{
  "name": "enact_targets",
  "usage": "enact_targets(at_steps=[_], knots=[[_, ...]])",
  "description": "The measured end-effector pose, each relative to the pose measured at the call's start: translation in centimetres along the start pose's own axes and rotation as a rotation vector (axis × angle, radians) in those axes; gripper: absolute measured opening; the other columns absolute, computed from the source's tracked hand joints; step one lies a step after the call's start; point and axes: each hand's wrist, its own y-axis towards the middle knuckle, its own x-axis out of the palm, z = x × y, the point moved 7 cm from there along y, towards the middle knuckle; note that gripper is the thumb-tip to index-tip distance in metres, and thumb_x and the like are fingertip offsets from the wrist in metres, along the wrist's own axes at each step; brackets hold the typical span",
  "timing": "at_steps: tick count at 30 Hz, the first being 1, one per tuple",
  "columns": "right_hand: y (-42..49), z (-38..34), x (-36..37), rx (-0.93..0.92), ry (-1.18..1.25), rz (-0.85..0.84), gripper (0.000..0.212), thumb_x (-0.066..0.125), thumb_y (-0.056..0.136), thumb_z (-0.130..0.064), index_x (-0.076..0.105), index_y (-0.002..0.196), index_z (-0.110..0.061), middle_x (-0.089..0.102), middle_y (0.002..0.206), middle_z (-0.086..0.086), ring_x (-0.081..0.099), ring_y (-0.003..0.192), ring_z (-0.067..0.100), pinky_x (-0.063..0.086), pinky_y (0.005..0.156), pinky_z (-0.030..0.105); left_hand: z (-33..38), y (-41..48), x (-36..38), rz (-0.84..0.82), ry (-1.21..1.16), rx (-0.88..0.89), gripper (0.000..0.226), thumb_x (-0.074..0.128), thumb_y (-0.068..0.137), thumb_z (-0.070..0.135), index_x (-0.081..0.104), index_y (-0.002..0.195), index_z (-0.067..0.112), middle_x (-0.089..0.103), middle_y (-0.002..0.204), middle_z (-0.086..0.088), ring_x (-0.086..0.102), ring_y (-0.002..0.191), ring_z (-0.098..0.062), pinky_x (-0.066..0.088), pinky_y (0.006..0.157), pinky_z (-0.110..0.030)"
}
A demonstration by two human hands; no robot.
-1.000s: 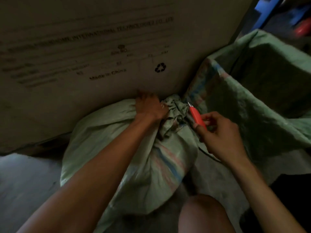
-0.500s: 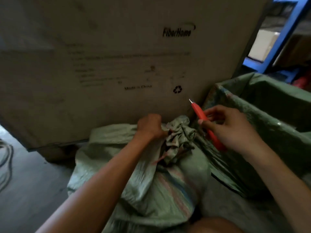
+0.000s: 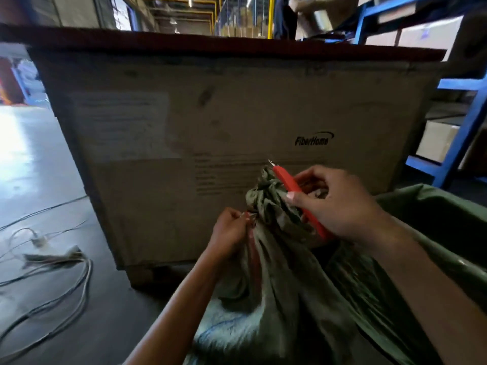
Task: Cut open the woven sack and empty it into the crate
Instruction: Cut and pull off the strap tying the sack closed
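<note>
Over on the left, loose cables (image 3: 52, 293) trail across the floor (image 3: 39, 180), well clear of the work. Moving in, the left hand (image 3: 229, 237) has its fingers (image 3: 238, 219) pinched together on a bit of red-and-pale tie or fabric at the neck of the sack (image 3: 276, 299), pulling it aside, likely to keep the gathered cloth taut so a blade can bite. The sack itself stands upright between the two arms, its bunched top (image 3: 266, 185) raised in front of the big cardboard box (image 3: 210, 127) behind it. Now the right hand (image 3: 340, 206): fingers clamped around an orange knife (image 3: 295, 191), thumb pressed along the handle, the small blade tip (image 3: 271, 162) poking up just above the knot and angled away from the body, a sensible line for a pull cut. The handle lies right against the gathered cloth; whether the blade has already sliced anything I cannot tell. Far right, a green-lined crate (image 3: 434, 219) sits open just beside the sack, close enough for a quick tip-over once the neck is freed. By the look of it, the cutting is in hand and the emptying is not yet begun.
</note>
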Motion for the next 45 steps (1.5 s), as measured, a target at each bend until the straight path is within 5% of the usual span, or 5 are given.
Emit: enact_targets(at_steps=[12, 18, 24, 35, 45], knots=[[-4.7, 0.5, 4.6, -0.064, 0.201, -0.046, 0.014, 0.068, 0.088, -0.042, 0.065, 0.101, -0.043, 0.067, 0.095, -0.029, 0.067, 0.081, -0.006, 0.049, 0.067, 0.015, -4.3, -5.0, 1.7, -0.399, -0.769, -0.364, 0.035, 0.053, 0.091, 0.018, 0.080, 0.081, -0.001, 0.078, 0.083, -0.019, 0.077, 0.072, -0.030, 0.063, 0.065, -0.033], [-4.0, 0.4, 6.7, -0.149, 0.117, 0.012, 0.023, 0.066, 0.090, -0.040, 0.063, 0.112, -0.037, 0.068, 0.096, -0.021, 0.063, 0.090, -0.010, 0.049, 0.070, 0.007, -4.2, -4.9, 1.3, -0.253, -0.731, -0.257, 0.053, 0.063, 0.093, 0.023, 0.055, 0.134, -0.010, 0.065, 0.109, -0.027, 0.065, 0.088, -0.031, 0.053, 0.079, -0.039], [-3.0, 1.8, 7.7, -0.112, 0.168, 0.038, 0.023, 0.063, 0.093, -0.039, 0.060, 0.116, -0.036, 0.067, 0.103, -0.019, 0.063, 0.093, -0.008, 0.053, 0.073, 0.010, -4.4, -4.3, 1.1, -0.342, -1.005, -0.206, 0.043, 0.053, 0.094, 0.034, 0.072, 0.112, 0.000, 0.075, 0.098, -0.019, 0.070, 0.088, -0.029, 0.051, 0.091, -0.041], [-3.0, 4.5, 7.6, -0.048, 0.314, 0.006, 0.014, 0.056, 0.097, -0.037, 0.060, 0.110, -0.038, 0.068, 0.101, -0.020, 0.064, 0.095, -0.006, 0.047, 0.073, 0.005, -3.6, -2.3, -2.0, -0.190, -0.506, 0.116, 0.033, 0.064, 0.095, 0.025, 0.071, 0.121, 0.007, 0.077, 0.117, -0.016, 0.075, 0.104, -0.025, 0.063, 0.082, -0.029], [-2.7, 5.5, 8.9, 0.107, 0.638, -0.106, 0.019, 0.051, 0.097, -0.041, 0.064, 0.110, -0.039, 0.075, 0.106, 0.000, 0.071, 0.102, 0.019, 0.053, 0.095, 0.051, -3.9, -1.8, -0.4, -0.185, -0.683, 0.080, 0.054, 0.065, 0.092, 0.035, 0.055, 0.134, 0.002, 0.072, 0.124, -0.022, 0.074, 0.105, -0.028, 0.062, 0.079, -0.033]])
